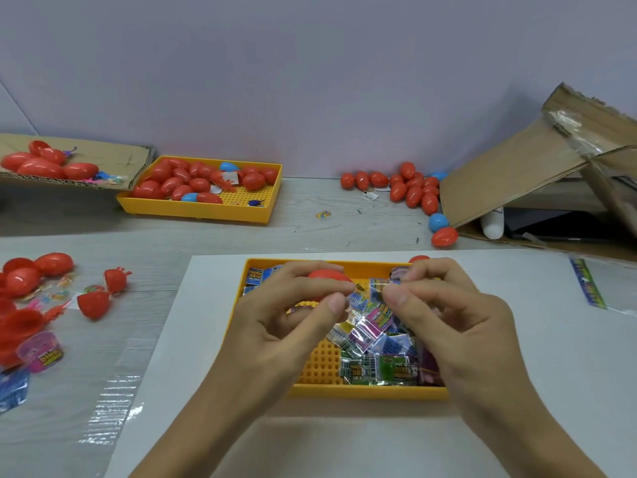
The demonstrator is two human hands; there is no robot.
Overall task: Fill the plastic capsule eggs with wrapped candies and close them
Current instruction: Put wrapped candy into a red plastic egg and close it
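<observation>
Now both hands work above the tray [365, 391]: left hand [293, 315] grips a red egg [329, 278], right hand [444, 312] pinches a candy [377, 288]. Likely next: push it inside, then close.

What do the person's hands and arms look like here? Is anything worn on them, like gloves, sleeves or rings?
Both are bare. The left hand and the right hand wear no gloves, and no rings or watch show on the fingers or wrists in view. The forearms run bare down to the bottom edge of the picture, with no sleeve visible. The thumbnails are short and unpainted.
</observation>
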